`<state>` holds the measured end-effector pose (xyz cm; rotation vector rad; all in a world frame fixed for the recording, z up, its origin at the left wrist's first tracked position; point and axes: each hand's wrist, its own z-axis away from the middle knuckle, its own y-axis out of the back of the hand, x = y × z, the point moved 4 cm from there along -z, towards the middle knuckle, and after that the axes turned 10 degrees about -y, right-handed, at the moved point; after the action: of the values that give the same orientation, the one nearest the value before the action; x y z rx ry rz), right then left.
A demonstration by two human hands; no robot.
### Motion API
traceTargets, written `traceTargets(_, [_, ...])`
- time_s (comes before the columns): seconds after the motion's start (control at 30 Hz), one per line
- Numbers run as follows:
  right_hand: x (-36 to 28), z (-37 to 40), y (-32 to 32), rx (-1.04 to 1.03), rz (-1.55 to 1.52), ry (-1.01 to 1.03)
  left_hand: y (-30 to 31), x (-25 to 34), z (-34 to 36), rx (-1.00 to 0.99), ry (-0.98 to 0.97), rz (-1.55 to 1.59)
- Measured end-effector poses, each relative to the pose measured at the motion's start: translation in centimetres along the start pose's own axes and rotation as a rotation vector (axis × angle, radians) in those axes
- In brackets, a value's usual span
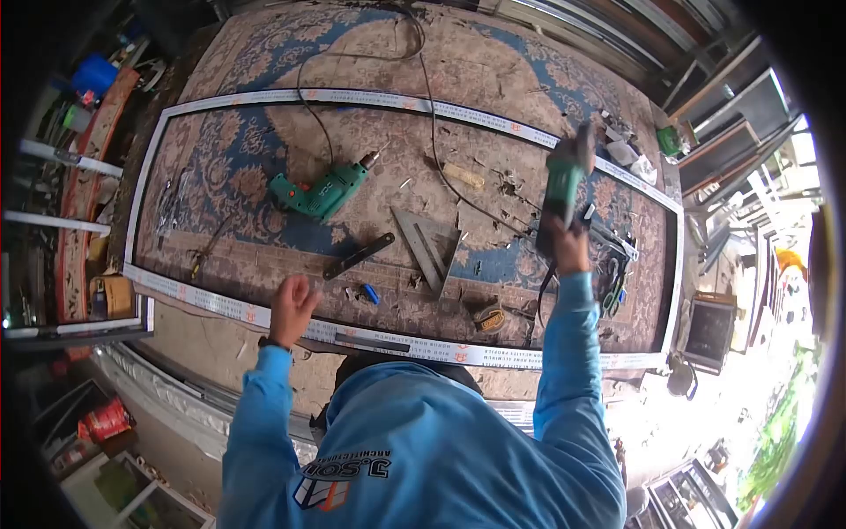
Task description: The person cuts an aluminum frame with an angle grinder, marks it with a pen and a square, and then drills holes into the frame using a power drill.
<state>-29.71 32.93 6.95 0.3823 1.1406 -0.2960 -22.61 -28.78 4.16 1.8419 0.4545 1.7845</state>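
Note:
My right hand (568, 242) grips a green angle grinder (562, 189), raised over the right part of a long wrapped aluminium frame (458, 354). Loosely curled, with the thumb apart, my left hand (295, 309) hovers by the frame's near rail and holds nothing I can see. Beside it lie a blue marker or cap (370, 294) and a dark flat bar (359, 256). Inside the frame rest a green power drill (322, 192), a metal set square (429, 251) and a yellow tape measure (487, 317). Scissors (611, 291) lie right of my right forearm.
A worn patterned carpet (493, 79) covers the work table. A black cable (432, 97) runs across the frame. Plastic scraps (639, 163) lie by the far right corner. Metal profiles (608, 26) and framed panels (740, 106) stand behind and right; shelves with clutter (97, 176) line the left.

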Motion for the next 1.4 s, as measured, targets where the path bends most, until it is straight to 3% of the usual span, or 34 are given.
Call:
traceTargets(0.07, [-6.6, -1.4, -1.4, -0.011, -0.141, 0.139, 0.7, 0.4, -6.1, 0.023, -0.175, -0.135])
traceTargets(0.17, [-27.3, -2.1, -4.7, -0.005, -0.336, 0.514, -0.2, -0.7, -15.1, 0.086, -0.454, -0.325])
traceTargets(0.23, [-43.3, 0.1, -7.2, -0.053, -0.479, 0.817, -1.2, -0.3, -19.8, 0.045, -0.477, -0.425])
traceTargets(0.3, [-56.5, 3.4, -8.7, -0.153, -0.532, 1.075, -3.1, -2.3, -23.5, -0.103, -0.327, -0.418])
traceTargets(0.37, [-65.1, 3.2, -7.2, -0.319, -0.501, 1.206, -4.5, -3.4, -25.8, -0.278, -0.098, -0.361])
traceTargets(0.4, [-68.5, 2.3, -5.6, -0.407, -0.491, 1.269, -5.7, -5.9, -27.2, -0.315, -0.150, -0.521])
traceTargets(0.47, [-71.0, 0.7, -5.0, -0.240, -0.533, 1.268, -6.8, -5.9, -27.2, -0.330, -0.165, -0.554])
traceTargets(0.57, [-66.6, -7.3, -4.4, -1.065, -0.109, 0.951, -6.9, -4.8, -26.5, -0.272, -0.164, -0.574])
traceTargets(0.6, [-64.9, -11.3, -2.3, -0.585, -0.359, 1.075, -6.7, -4.6, -26.4, -0.217, -0.208, -0.544])
traceTargets(0.63, [-60.4, -16.6, -1.4, -0.277, -0.406, 1.049, -6.6, -4.4, -26.3, -0.168, -0.256, -0.516])
traceTargets(0.73, [-46.5, -30.9, -1.4, 0.162, -0.442, 0.772, -6.4, -4.1, -25.8, -0.096, -0.307, -0.491])
traceTargets(0.77, [-41.3, -36.0, -2.2, 0.136, -0.584, 0.750, -6.7, -4.1, -25.8, -0.118, -0.274, -0.478])
traceTargets(0.83, [-34.2, -32.4, -11.5, 0.302, -0.810, 0.615, -6.6, -4.8, -25.8, -0.142, -0.192, -0.463])
traceTargets(0.87, [-30.5, -34.8, -12.9, 0.294, -0.743, 0.467, -6.9, -5.5, -25.7, -0.104, -0.241, -0.417])
traceTargets(1.0, [-16.1, -41.4, -15.6, 0.617, -0.476, 0.166, -6.2, -3.9, -26.2, -0.133, -0.226, -0.486])
traceTargets(1.03, [-14.3, -40.2, -16.0, 0.661, -0.259, 0.008, -5.9, -3.1, -26.2, -0.135, -0.249, -0.529])
traceTargets(1.1, [-8.5, -42.9, -14.7, 0.727, 0.097, -0.116, -6.0, -2.6, -26.8, -0.155, -0.245, -0.559])
traceTargets(1.2, [-0.8, -47.7, -11.8, 0.614, 0.265, -0.011, -5.7, -2.4, -26.6, -0.196, -0.186, -0.500])
traceTargets(1.3, [1.2, -48.4, -11.4, 0.668, 0.705, -0.199, -3.4, -1.0, -27.4, -0.249, -0.242, -0.424])
traceTargets(1.37, [0.7, -47.9, -11.9, 0.652, 0.697, -0.098, 0.8, 2.4, -28.7, -0.361, -0.268, -0.566])
traceTargets(1.4, [2.0, -49.6, -10.7, 0.608, 0.661, -0.178, 3.3, 3.7, -29.3, -0.380, -0.214, -0.581])
